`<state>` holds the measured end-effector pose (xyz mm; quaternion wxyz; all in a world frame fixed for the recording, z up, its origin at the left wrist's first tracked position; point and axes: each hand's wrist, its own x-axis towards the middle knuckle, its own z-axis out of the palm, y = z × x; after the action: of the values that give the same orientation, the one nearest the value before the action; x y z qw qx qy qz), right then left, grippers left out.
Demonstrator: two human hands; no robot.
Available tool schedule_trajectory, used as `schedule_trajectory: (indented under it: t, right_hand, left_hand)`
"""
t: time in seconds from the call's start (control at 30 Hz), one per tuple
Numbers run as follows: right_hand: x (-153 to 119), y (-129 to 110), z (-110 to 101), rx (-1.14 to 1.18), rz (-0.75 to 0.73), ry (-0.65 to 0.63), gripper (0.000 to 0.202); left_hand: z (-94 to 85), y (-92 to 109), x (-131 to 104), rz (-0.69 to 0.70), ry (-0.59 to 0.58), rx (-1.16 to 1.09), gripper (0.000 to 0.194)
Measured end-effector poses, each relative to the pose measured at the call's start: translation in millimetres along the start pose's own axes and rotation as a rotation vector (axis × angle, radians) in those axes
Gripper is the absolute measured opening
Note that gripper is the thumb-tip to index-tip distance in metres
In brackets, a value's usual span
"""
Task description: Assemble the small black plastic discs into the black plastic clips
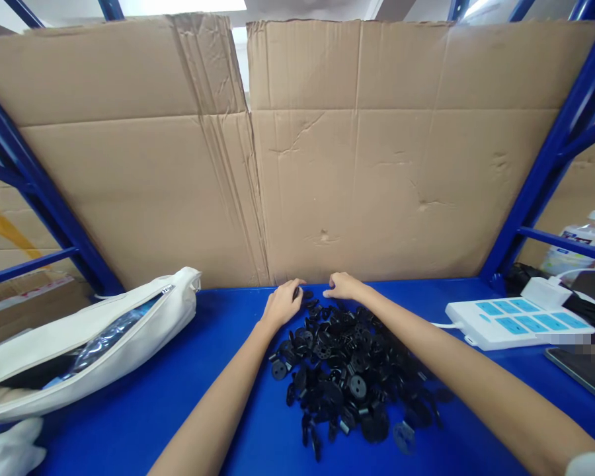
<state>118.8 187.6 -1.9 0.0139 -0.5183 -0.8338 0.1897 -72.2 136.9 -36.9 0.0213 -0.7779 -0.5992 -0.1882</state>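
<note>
My left hand (279, 304) is at the back left edge of a heap of small black plastic parts (334, 357). Its thumb and fingers close on a small black disc (296, 292). Across from it, my right hand (346, 287) hovers over the far side of the heap, close to the cardboard. The fingers there are bent, with a small gap between thumb and forefinger and nothing visible in it. Many of the parts are round discs with holes; some stand on edge, and a few show shiny metal bits. One greyish disc (404, 437) lies at the near right edge.
An unzipped white pouch (149, 330) lies left on the blue surface (178, 390). Cardboard (317, 165) closes off the back between blue posts. At right are a white power strip (515, 320) with a plugged-in charger, a dark phone (582, 373) and a bottle (582, 241).
</note>
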Motion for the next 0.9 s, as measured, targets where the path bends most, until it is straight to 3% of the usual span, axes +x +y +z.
schedule_trajectory:
  t: [0.27,0.57,0.77,0.9]
  right_hand:
    - [2.6,-15.4,-0.7,0.021,-0.023,-0.216,0.03]
    - [-4.5,-10.7,-2.7,-0.002,-0.104,-0.14,0.027]
    - [-0.7,1.7,1.5,0.016,-0.146,-0.152,0.026]
    - [1.0,1.7,8.0,0.044,-0.175,-0.084,0.027]
  left_hand:
    - [-3.8,14.0,6.1,0.014,-0.153,0.129,0.029]
    - [-4.1,13.0,-0.4,-0.008,-0.081,0.202,0.029]
    - [-2.0,2.6,-2.0,-0.095,-0.033,0.231,0.029]
    - [1.8,-0.9,-1.8,-0.151,-0.05,0.223,0.028]
